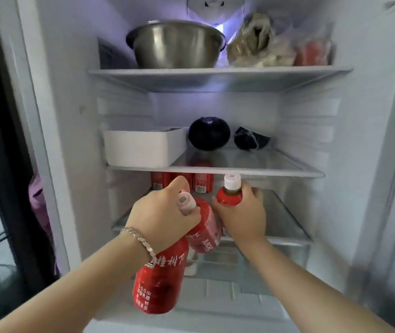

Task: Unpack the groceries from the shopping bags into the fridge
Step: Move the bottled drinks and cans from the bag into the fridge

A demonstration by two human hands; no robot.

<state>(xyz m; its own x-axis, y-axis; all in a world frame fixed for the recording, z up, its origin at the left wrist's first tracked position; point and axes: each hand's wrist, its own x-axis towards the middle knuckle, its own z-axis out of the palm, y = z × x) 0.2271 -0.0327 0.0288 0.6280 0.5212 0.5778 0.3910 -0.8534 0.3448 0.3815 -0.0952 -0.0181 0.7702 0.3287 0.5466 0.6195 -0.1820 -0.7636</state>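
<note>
The fridge stands open in front of me. My left hand (165,217) grips two red-labelled bottles by their necks: one (159,282) hangs below my wrist, the other (205,230) tilts toward the third shelf (285,224). My right hand (242,212) grips a third red bottle with a white cap (230,193), upright at the front of that shelf. Red bottles (202,185) of the same kind stand at the back of the third shelf.
A steel bowl (176,44) and bagged food (259,42) fill the top shelf. The second shelf (239,164) bears a white box (143,147), a dark round vegetable (209,133) and a dark wrapped piece (250,138). A dark door edge (2,140) stands at left.
</note>
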